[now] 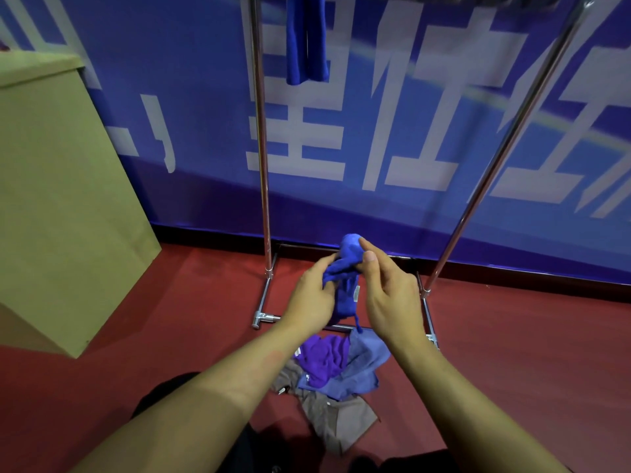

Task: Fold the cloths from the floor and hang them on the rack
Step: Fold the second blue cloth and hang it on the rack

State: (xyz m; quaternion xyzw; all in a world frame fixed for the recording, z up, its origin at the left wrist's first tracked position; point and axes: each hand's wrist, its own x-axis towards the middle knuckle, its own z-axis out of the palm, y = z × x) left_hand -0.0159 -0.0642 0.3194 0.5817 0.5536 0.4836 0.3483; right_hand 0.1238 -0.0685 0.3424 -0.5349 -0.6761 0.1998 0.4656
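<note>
Cardboard, a tall box, stood at far left, away from the work. Moving right, we had our left hand curled round the lower bunch of a royal-blue cloth, held up before the chrome rack; our right hand pinched its upper end between thumb and fingers. One blue cloth already hung on the rail. On the floor below lay purple, grey-blue and brown cloths, so we judged most work remained.

Indoor staged room, kind uncertain, with a printed backdrop
A large blue banner with white characters covers the wall above dark red flooring, behind a chrome metal clothes rack and a tan cardboard box
</note>
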